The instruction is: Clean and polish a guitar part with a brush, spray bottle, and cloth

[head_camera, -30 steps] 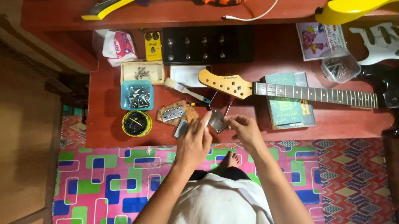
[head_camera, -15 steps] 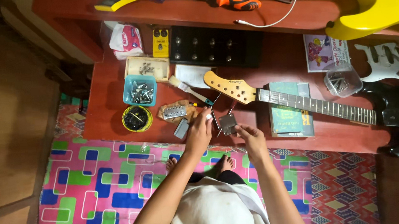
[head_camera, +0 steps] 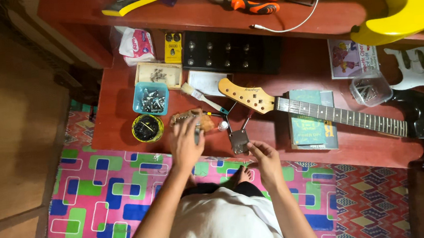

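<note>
Metal plate (head_camera: 239,141) lies on the desk just below the guitar headstock (head_camera: 246,95), between both hands; right hand (head_camera: 264,156) touches its lower edge, grip loosely open; left hand (head_camera: 186,143) spread flat over a brown part (head_camera: 187,117).

Both bare forearms run up and away from the torso at the bottom of the view, converging slightly toward the middle. The left hand (head_camera: 186,145) lies palm down with the back of the hand facing the camera, wrist straight, fingers stretched forward and held close together, their tips pressed down in front of it. The right hand (head_camera: 264,156) sits lower and nearer the body, well apart from the left. Its fingers curl inward and the thumb meets the forefinger in what looks like a pinch, though the tips are too small to be sure. One bare foot (head_camera: 243,174) shows between the two forearms.
</note>
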